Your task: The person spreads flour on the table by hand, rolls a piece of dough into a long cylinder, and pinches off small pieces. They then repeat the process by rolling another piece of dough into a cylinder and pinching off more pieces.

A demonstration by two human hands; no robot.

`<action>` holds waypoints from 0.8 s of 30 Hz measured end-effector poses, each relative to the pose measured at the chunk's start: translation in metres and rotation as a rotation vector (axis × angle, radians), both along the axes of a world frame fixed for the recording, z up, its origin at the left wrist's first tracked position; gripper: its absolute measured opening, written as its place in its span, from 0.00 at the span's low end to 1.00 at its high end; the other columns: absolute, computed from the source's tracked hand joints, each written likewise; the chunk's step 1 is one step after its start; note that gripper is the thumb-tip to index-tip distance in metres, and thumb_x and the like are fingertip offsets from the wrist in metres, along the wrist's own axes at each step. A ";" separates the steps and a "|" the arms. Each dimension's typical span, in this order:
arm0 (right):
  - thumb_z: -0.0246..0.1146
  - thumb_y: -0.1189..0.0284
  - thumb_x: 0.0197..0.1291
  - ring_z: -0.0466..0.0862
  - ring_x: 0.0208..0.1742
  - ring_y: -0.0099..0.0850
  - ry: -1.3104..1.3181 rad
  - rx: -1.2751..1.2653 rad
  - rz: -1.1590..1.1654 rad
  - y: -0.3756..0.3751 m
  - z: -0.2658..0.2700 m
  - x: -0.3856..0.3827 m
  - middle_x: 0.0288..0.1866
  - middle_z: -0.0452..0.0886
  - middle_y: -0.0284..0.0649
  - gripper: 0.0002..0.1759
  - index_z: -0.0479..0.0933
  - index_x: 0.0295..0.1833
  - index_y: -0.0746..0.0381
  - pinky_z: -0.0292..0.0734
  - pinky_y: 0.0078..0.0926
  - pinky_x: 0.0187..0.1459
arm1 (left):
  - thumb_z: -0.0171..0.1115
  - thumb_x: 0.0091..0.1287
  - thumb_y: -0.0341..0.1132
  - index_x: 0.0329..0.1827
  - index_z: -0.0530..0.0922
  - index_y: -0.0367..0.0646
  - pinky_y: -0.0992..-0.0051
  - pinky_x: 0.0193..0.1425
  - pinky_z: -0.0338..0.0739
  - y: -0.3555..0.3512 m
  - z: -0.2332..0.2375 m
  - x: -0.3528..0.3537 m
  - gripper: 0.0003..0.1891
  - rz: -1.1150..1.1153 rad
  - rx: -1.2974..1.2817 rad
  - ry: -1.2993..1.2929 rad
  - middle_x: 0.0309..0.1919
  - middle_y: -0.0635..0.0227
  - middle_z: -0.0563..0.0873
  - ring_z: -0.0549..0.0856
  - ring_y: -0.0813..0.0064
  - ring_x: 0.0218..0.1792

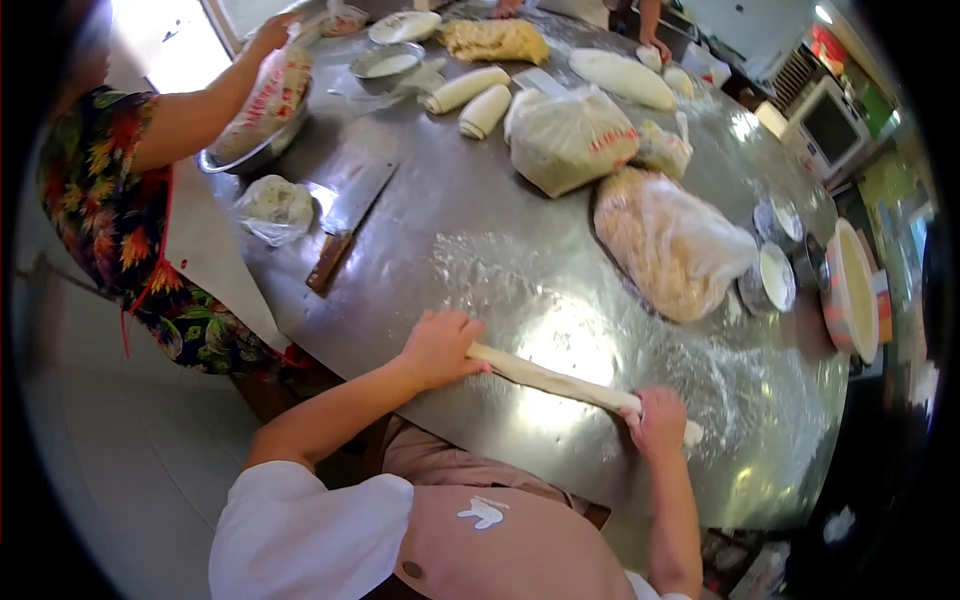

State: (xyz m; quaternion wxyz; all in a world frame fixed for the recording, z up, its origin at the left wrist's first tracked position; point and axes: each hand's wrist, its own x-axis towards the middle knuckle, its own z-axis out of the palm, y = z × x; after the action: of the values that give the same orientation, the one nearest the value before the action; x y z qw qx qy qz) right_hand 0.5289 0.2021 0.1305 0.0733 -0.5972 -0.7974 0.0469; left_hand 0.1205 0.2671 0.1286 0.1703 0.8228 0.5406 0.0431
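Note:
A long thin strip of pale dough (pixel 555 380) lies across the metal table (pixel 400 260), close to the near edge. Its left end is under my left hand (pixel 440 348), whose fingers are wrapped round it. At the right end my right hand (pixel 658 420) grips the dough between thumb and fingers, and a small bit of dough (pixel 692 433) shows just beyond that hand. Dry flour (pixel 500 270) is smeared on the metal behind the strip. A cleaver with a wooden handle (pixel 352 225) lies farther back on the left.
A co-worker (pixel 110 200) stands at the left, handling a bag in a metal bowl (pixel 262 150). Bagged dough (pixel 665 240), a white bag (pixel 570 140) and metal cups (pixel 768 280) stand at the right. Dough rolls (pixel 468 90) lie farther back, near another person's hand (pixel 655 48).

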 end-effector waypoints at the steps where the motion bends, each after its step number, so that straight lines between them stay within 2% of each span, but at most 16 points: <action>1: 0.71 0.58 0.59 0.78 0.60 0.51 0.042 0.043 0.063 0.005 0.018 -0.010 0.55 0.81 0.48 0.23 0.79 0.54 0.60 0.72 0.52 0.59 | 0.70 0.61 0.59 0.56 0.80 0.49 0.57 0.55 0.75 -0.002 0.008 0.004 0.28 0.031 0.046 -0.053 0.51 0.60 0.83 0.83 0.57 0.54; 2: 0.70 0.60 0.59 0.75 0.65 0.52 0.079 0.057 0.001 0.009 0.021 -0.020 0.61 0.77 0.50 0.26 0.77 0.59 0.61 0.68 0.53 0.64 | 0.71 0.61 0.57 0.60 0.79 0.50 0.56 0.58 0.73 -0.002 0.011 0.008 0.30 0.063 0.095 -0.109 0.54 0.59 0.82 0.81 0.56 0.56; 3: 0.69 0.62 0.60 0.72 0.69 0.53 0.114 0.077 -0.056 0.015 0.024 -0.030 0.68 0.74 0.51 0.29 0.75 0.65 0.61 0.64 0.54 0.70 | 0.72 0.60 0.55 0.69 0.75 0.48 0.54 0.63 0.68 -0.001 0.009 0.016 0.36 0.085 0.086 -0.152 0.60 0.57 0.79 0.79 0.55 0.61; 5: 0.69 0.63 0.59 0.71 0.71 0.54 0.114 0.133 -0.143 0.037 0.022 -0.063 0.70 0.73 0.53 0.31 0.74 0.67 0.62 0.62 0.54 0.72 | 0.72 0.60 0.55 0.69 0.74 0.46 0.54 0.65 0.68 0.005 0.005 0.042 0.37 0.130 0.200 -0.187 0.62 0.55 0.79 0.78 0.55 0.63; 6: 0.68 0.60 0.61 0.68 0.74 0.55 0.163 0.158 -0.167 0.048 0.013 -0.078 0.72 0.71 0.54 0.33 0.73 0.69 0.63 0.60 0.56 0.74 | 0.72 0.61 0.55 0.70 0.74 0.45 0.53 0.66 0.68 0.006 0.002 0.057 0.37 0.155 0.256 -0.199 0.63 0.55 0.79 0.78 0.55 0.64; 8: 0.65 0.55 0.64 0.65 0.77 0.55 0.086 0.188 -0.316 0.060 -0.004 -0.113 0.74 0.70 0.55 0.35 0.72 0.71 0.63 0.55 0.59 0.76 | 0.71 0.61 0.55 0.70 0.74 0.44 0.52 0.69 0.66 0.008 -0.012 0.090 0.37 0.207 0.309 -0.178 0.65 0.54 0.78 0.76 0.54 0.67; 11: 0.61 0.49 0.66 0.63 0.79 0.56 0.058 -0.032 -0.372 0.036 -0.025 -0.132 0.75 0.70 0.54 0.36 0.72 0.72 0.63 0.52 0.61 0.77 | 0.70 0.62 0.55 0.70 0.74 0.44 0.51 0.71 0.64 -0.008 -0.025 0.096 0.37 0.170 0.249 -0.132 0.68 0.53 0.76 0.74 0.53 0.69; 14: 0.61 0.52 0.65 0.64 0.78 0.56 0.088 -0.185 -0.221 -0.019 -0.001 -0.121 0.75 0.70 0.53 0.35 0.72 0.71 0.64 0.51 0.66 0.75 | 0.68 0.63 0.57 0.72 0.73 0.44 0.50 0.72 0.63 -0.053 -0.016 0.066 0.38 0.077 0.104 -0.105 0.72 0.53 0.73 0.72 0.53 0.72; 16: 0.61 0.53 0.65 0.64 0.78 0.56 0.100 -0.093 -0.239 -0.059 -0.010 -0.116 0.75 0.70 0.52 0.35 0.71 0.71 0.64 0.49 0.69 0.75 | 0.68 0.62 0.59 0.73 0.73 0.44 0.49 0.73 0.62 -0.080 -0.014 0.052 0.40 0.071 0.081 -0.078 0.73 0.52 0.73 0.71 0.53 0.73; 17: 0.62 0.53 0.64 0.64 0.78 0.56 0.091 -0.129 -0.277 -0.068 -0.011 -0.113 0.76 0.69 0.52 0.36 0.71 0.71 0.65 0.48 0.70 0.75 | 0.68 0.61 0.59 0.74 0.72 0.44 0.49 0.74 0.61 -0.073 -0.016 0.052 0.41 0.092 0.083 -0.063 0.74 0.52 0.72 0.70 0.53 0.74; 20: 0.61 0.52 0.64 0.63 0.79 0.55 -0.006 -0.123 -0.352 -0.032 -0.014 -0.104 0.77 0.68 0.52 0.38 0.70 0.73 0.64 0.48 0.69 0.75 | 0.70 0.60 0.59 0.75 0.71 0.44 0.49 0.75 0.59 -0.053 -0.020 0.054 0.43 0.192 0.079 0.006 0.76 0.50 0.69 0.69 0.52 0.75; 22: 0.61 0.47 0.64 0.61 0.80 0.55 -0.039 -0.108 -0.559 0.017 -0.015 -0.097 0.78 0.67 0.51 0.42 0.69 0.74 0.64 0.48 0.64 0.77 | 0.70 0.60 0.58 0.75 0.71 0.43 0.49 0.76 0.59 -0.002 -0.026 0.063 0.43 0.320 0.129 0.057 0.76 0.49 0.67 0.67 0.52 0.76; 24: 0.59 0.49 0.67 0.59 0.81 0.53 -0.005 -0.152 -0.626 0.053 -0.013 -0.082 0.80 0.63 0.50 0.41 0.66 0.76 0.64 0.48 0.61 0.78 | 0.69 0.62 0.56 0.74 0.71 0.43 0.48 0.76 0.59 0.036 -0.032 0.065 0.41 0.382 0.151 0.026 0.77 0.50 0.66 0.67 0.52 0.76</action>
State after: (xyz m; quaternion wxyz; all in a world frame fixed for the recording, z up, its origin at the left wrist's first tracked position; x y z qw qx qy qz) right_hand 0.4473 0.2555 0.1178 0.0374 -0.8173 -0.5693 0.0803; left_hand 0.1854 0.3035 0.0967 0.0897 0.7162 0.6841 0.1044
